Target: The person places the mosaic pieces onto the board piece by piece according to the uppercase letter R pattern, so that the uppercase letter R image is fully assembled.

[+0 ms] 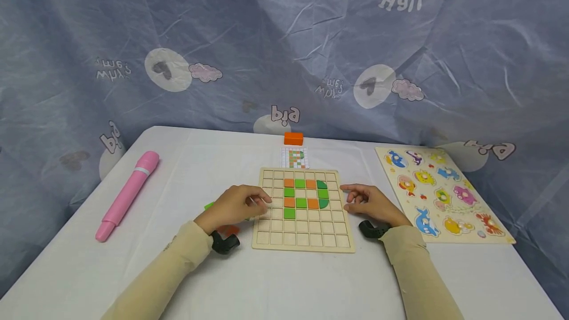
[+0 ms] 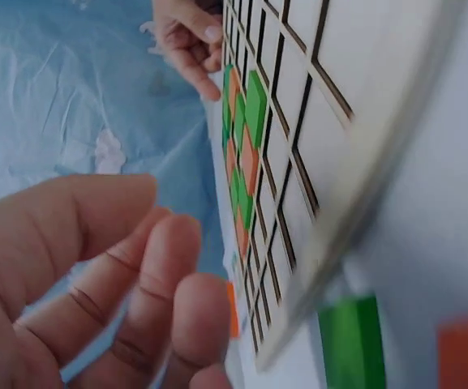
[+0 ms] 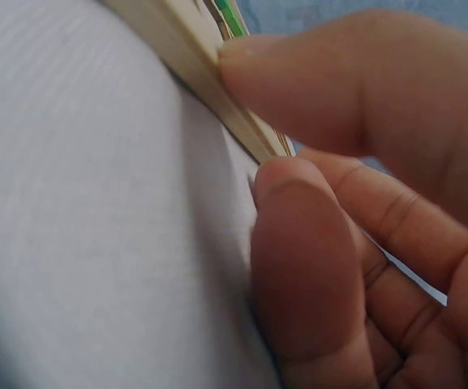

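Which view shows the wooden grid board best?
Head view: the wooden grid board shows nearly whole, the left hand hiding a little. The left wrist view has it steeply slanted, cropped, near edge blurred; the right wrist view, little more than one edge.

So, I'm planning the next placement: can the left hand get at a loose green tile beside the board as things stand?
Probably yes. The left hand looks empty and is close by; in the left wrist view, nothing appears to cover the green tile beside the board.
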